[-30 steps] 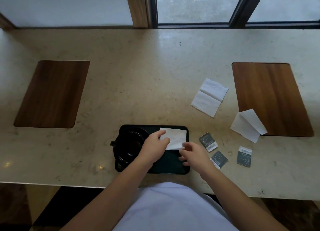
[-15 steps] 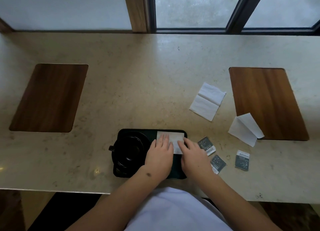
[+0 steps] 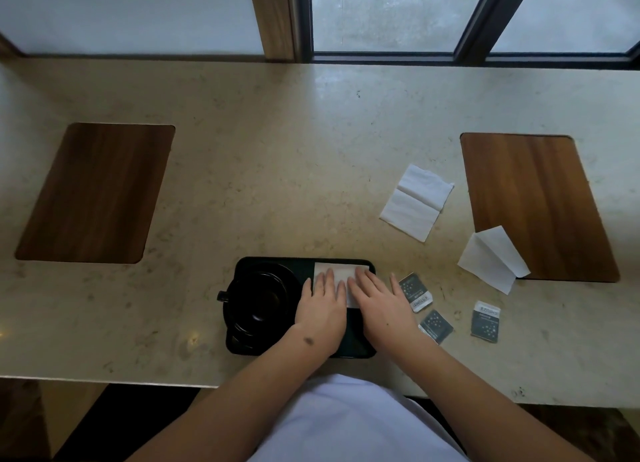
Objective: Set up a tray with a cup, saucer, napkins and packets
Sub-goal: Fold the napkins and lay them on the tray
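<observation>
Glossy black tray (image 3: 360, 352), soft paper napkin (image 3: 341, 271), polished stone counter (image 3: 277, 170)

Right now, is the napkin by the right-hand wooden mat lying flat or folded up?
Partly folded, not flat. The napkin has one flap bent over itself, its corner overlapping the wooden mat.

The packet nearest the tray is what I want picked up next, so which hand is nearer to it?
Right. The right hand lies flat on the napkin, its outer finger beside the packet. The left hand is farther, on the napkin's cup side.
</observation>
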